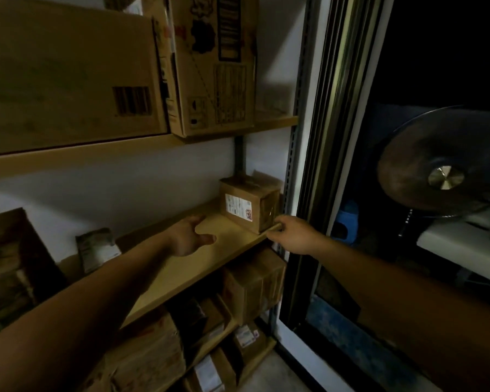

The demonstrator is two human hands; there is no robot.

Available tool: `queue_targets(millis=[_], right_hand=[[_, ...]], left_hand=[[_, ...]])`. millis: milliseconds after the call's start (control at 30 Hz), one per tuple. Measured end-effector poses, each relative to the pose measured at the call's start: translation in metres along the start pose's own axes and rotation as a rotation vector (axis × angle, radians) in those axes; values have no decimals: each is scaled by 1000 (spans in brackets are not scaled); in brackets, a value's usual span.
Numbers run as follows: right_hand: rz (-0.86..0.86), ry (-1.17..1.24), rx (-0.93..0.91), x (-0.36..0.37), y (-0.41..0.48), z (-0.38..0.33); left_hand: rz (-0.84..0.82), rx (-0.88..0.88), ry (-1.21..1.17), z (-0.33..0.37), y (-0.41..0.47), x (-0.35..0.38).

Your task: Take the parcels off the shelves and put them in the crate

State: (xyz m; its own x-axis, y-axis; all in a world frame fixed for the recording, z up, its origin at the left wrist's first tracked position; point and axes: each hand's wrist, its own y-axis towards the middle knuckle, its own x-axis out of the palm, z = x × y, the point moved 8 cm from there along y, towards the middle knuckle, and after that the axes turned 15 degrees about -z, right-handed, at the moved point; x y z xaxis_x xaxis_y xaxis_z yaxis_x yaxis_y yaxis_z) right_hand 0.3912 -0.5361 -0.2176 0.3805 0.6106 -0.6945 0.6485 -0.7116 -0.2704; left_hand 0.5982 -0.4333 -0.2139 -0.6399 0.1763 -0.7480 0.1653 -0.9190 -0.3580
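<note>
left forearm (82, 306): reaching across the middle shelf (210, 267).
left grip (187, 236): spread open, empty, just short of the small parcel (246, 206).
right grip (294, 236): fingers curled at the shelf edge by the small parcel's front corner; too dim to tell whether it holds anything.
small parcel: upright at the shelf's right end.
doing it well: likely bracket both side faces, slide forward, then lift.
crate: not in view.

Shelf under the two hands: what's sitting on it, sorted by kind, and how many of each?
Cardboard boxes: 2, the small labelled box at the right end and a dark carton that seems to stand at the left end
Soft packets: 1, the packet standing at the back
Total: 3
</note>
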Motion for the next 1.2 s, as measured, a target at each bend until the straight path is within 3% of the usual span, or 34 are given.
queue_targets(millis=[167,533,700,833,1067,1200], right_hand=[[-13,-39,-53,-37,70,2],[-153,-422,-150,-104,245,41],[-289,-308,-155,-96,286,60],[-281,-235,-225,-91,289,58],[-312,-187,-315,-51,265,27],[-364,-142,-336,-7,238,-5]], left_hand=[[33,-28,-82,4,60,-8],[172,-15,-373,67,216,1],[225,-3,-323,81,260,1],[333,-53,-326,66,266,0],[374,-52,-503,36,218,3],[355,-138,-477,-1,168,-2]])
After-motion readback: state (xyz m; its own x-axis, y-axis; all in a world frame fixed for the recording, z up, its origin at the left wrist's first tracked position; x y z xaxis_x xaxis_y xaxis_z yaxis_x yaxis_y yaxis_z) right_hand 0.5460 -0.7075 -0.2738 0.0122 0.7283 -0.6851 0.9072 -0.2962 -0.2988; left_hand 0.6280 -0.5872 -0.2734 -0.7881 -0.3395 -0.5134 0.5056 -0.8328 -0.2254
